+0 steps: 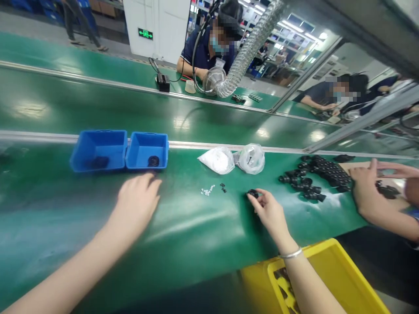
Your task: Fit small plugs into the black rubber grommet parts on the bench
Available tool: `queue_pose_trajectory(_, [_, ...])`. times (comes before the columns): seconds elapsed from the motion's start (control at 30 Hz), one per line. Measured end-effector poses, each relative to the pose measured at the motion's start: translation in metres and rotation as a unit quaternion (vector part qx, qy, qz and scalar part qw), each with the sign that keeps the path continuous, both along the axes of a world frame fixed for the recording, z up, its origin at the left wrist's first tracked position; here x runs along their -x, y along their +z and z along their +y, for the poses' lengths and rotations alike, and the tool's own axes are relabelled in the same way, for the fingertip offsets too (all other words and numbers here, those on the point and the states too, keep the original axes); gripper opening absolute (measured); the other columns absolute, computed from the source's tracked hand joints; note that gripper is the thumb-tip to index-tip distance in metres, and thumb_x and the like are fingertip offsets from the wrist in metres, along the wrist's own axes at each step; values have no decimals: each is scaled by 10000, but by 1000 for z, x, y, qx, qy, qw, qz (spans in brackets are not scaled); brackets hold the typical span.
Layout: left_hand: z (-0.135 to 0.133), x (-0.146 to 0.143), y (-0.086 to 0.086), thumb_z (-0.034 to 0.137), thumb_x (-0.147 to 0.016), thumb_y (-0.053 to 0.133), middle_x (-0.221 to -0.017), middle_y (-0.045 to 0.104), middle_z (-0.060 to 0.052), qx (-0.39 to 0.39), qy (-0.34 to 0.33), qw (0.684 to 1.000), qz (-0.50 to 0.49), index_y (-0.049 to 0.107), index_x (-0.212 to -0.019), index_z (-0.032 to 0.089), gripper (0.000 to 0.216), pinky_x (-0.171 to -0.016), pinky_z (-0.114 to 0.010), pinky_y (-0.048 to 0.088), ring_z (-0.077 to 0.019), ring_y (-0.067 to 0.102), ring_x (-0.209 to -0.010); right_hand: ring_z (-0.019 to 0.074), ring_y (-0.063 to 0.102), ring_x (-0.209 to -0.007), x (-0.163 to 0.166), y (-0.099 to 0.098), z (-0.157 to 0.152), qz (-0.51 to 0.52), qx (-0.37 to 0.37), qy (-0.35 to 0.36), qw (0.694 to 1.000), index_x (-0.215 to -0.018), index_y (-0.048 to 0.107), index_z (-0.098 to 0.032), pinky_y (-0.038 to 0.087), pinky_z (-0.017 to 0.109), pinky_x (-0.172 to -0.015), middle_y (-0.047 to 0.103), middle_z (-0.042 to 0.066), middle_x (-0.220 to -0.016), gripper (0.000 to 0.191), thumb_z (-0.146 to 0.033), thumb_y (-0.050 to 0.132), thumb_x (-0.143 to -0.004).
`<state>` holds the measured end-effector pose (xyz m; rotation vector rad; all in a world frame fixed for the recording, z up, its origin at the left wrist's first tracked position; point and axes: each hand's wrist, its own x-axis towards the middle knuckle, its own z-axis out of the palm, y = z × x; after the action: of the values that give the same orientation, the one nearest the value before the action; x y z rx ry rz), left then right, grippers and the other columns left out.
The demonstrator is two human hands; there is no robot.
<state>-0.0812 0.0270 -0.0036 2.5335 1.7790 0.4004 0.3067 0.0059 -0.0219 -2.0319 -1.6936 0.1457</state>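
Note:
My left hand [139, 198] is stretched forward over the green table, palm down, just in front of the right blue bin [147, 150]; its fingertips are turned away and partly blurred. My right hand [270, 211] pinches a small black round part [252, 193] at its fingertips, low over the table. A little heap of tiny white pieces [207, 190] and a few tiny black pieces [223, 188] lie between my hands. The right blue bin holds one black ring [153, 161]. The left blue bin [98, 150] has a dark part inside.
Two clear plastic bags [234, 159] lie behind the small pieces. A pile of black round parts [319, 174] sits at the right, beside a co-worker's hand [368, 192]. A yellow crate [327, 283] stands below the table's near edge. Other people sit behind the far belt.

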Motion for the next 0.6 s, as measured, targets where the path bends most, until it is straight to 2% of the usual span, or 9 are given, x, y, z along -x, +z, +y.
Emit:
queue_pose_trajectory(0.07, [7,9,-4,181,-881,492,-1190,555,-197,-26,21,997,75,553,-1212,104,345,-875,-499,418,-365,561,-1019,206,604,-569,-19,2,4,-22,-44,-62,997,-1247,455,-77,491,332,-562,650,76,-750,687,-615,518,-825])
queue_pose_trajectory(0.1, [9,11,-5,171,-883,486,-1134,574,-188,-27,18,994,100,539,-1225,98,354,-840,-480,429,-349,579,-961,210,609,-586,-20,4,4,-28,-67,-70,995,-1251,458,-83,495,340,-579,658,94,-793,672,-605,516,-831])
queue_pose_trajectory(0.17, [9,8,-5,155,-889,470,-1016,597,-159,-19,2,991,131,519,-1232,82,355,-790,-448,435,-320,593,-881,204,620,-630,-4,6,3,-12,-82,-27,996,-1141,551,-133,506,338,-624,662,102,-848,500,-548,504,-866])
queue_pose_trajectory(0.23, [6,-1,-2,149,-894,456,-929,597,-128,-2,-17,989,144,541,-1174,84,300,-750,-426,433,-304,593,-842,183,631,-654,26,6,4,42,-38,82,995,-975,616,-178,517,317,-653,665,82,-854,317,-458,484,-907])
queue_pose_trajectory(0.33, [0,-21,2,145,-902,435,-880,589,-100,35,-51,988,145,577,-1028,122,192,-709,-402,426,-287,595,-820,154,623,-628,71,1,14,74,3,193,978,-958,620,-195,515,288,-649,652,46,-811,198,-318,467,-933])
queue_pose_trajectory(0.43, [-6,-37,4,167,-920,423,-861,589,-81,82,-85,986,121,565,-986,139,159,-689,-376,428,-255,600,-778,146,591,-606,94,-4,31,44,-6,205,978,-944,627,-176,494,277,-631,624,42,-787,167,-230,470,-925])
queue_pose_trajectory(0.6, [-12,-57,-2,379,-904,513,-892,591,-91,132,-100,982,90,557,-1044,141,280,-696,-341,457,-255,604,-815,177,557,-634,98,-8,46,26,-12,191,981,-793,632,-170,460,308,-669,578,38,-689,183,-183,488,-905])
